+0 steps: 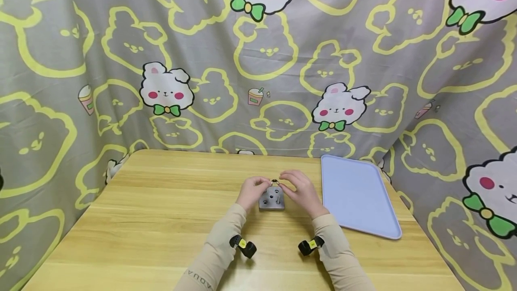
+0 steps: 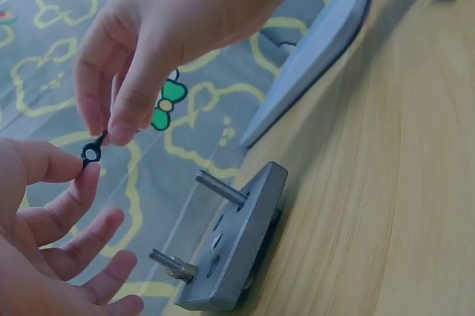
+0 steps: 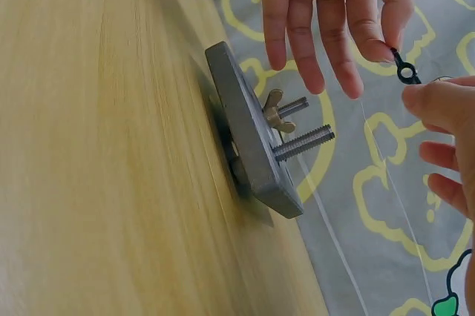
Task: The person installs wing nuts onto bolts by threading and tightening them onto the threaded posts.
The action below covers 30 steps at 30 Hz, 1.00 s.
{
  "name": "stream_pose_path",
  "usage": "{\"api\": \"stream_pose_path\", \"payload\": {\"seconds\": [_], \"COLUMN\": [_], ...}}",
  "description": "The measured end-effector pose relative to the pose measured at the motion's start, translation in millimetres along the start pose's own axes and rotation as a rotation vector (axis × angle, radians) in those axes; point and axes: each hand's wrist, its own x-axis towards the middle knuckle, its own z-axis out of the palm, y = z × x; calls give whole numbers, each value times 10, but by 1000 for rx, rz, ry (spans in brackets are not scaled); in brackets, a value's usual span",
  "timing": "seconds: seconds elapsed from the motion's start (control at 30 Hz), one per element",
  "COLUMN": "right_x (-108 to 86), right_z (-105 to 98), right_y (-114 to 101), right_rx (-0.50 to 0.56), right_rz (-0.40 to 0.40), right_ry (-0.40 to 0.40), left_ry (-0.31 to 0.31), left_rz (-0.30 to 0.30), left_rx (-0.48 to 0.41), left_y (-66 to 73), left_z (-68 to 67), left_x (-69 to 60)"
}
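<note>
A small black wing nut (image 2: pixel 90 154), a ring with a short arm on either side, is held between both hands above the metal block. My left hand (image 1: pixel 253 191) pinches one arm between thumb and index finger, its other fingers spread loose in the left wrist view. With thumb and index finger my right hand (image 1: pixel 300 191) pinches the opposite arm. Below them, the grey metal block (image 1: pixel 271 202) has holes and two upright threaded bolts (image 3: pixel 304 142). A brass-coloured wing nut (image 3: pixel 276 112) sits on one bolt; the other bolt is bare.
The block stands on a wooden table (image 1: pixel 161 219). To the right lies a light blue tray (image 1: pixel 357 192) with a raised rim. A patterned grey curtain (image 1: pixel 274 66) hangs behind the table and along both sides.
</note>
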Motion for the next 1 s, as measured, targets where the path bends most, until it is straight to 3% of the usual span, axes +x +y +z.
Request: {"api": "stream_pose_path", "payload": {"seconds": [0.2,0.4,0.8,1.0], "right_x": [15,29,37,25], "right_z": [12,-5,-4,5], "right_y": [6,-24,-48,-46], "right_rx": [-22,-38,-57,2], "right_rz": [-72,-87,-92,-23], "right_ry": [40,37,64,62], "left_ry": [-13,-26,-37,-23], "left_rz": [5,9,7,10], "left_rx": [-17,-39,-6,38], "left_y": [-7,-6,-6,-14], "left_z": [-4,-6,-2,-10], "left_x": [-6,-10,-10,-8]}}
